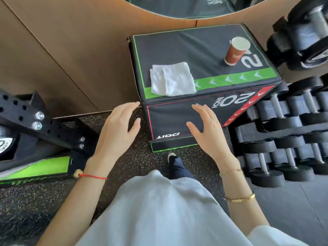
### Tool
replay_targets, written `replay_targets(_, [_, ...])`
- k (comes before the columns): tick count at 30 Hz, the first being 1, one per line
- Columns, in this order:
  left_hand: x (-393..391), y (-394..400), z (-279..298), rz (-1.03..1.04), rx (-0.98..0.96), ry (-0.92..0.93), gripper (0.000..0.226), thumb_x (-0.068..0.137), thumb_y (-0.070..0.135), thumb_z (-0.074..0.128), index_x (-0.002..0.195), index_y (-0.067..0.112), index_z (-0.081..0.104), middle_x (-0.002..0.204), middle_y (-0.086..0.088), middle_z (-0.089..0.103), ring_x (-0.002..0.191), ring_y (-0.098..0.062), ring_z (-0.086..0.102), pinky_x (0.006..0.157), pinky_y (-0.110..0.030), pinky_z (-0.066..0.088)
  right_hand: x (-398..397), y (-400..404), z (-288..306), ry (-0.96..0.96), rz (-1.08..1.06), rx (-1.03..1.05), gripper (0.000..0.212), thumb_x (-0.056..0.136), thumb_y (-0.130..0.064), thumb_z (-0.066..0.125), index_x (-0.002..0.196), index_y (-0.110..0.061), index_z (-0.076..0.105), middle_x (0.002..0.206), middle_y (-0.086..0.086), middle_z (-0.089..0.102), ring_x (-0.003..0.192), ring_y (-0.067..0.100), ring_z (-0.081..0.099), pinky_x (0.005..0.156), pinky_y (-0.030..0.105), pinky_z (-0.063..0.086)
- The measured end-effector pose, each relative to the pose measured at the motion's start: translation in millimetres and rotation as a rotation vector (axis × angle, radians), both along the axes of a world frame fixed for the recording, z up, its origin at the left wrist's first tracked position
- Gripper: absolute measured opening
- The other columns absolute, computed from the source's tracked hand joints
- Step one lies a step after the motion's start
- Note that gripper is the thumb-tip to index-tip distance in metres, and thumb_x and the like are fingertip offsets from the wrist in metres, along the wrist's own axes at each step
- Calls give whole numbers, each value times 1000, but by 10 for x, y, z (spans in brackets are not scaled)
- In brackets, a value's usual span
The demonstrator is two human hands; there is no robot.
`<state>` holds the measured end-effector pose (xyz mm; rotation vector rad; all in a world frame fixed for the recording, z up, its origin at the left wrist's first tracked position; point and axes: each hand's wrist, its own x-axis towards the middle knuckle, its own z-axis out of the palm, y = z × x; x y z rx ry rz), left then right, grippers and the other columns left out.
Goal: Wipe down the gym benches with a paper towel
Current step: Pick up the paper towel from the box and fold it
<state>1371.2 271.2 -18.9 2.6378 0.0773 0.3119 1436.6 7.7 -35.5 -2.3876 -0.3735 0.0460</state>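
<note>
Wiping not yet begun: paper towel [172, 79] lying folded on padded box tabletop [195, 45] near red cup [237, 51]; left hand [118, 128] and right hand [208, 129] spread, empty, hovering short of it

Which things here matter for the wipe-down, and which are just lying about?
For the job:
- paper towel, lying folded on the box top
- padded box, the surface to wipe
- left hand and right hand, both open, holding nothing

Just lying about:
- paper cup, upright on the box top
- dumbbells on the rack
- black steel frame
</note>
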Motion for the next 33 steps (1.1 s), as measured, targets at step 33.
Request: replay_targets(33, [1601,-77,-588,130,-63,115,40,96,15,54,135,6,53,136,-7,56,131,-21,47,113,-38,38,2106,668,-330,184,-125,77,14,80,-4,58,90,-6,48,80,3,56,75,26,47,66,33,37])
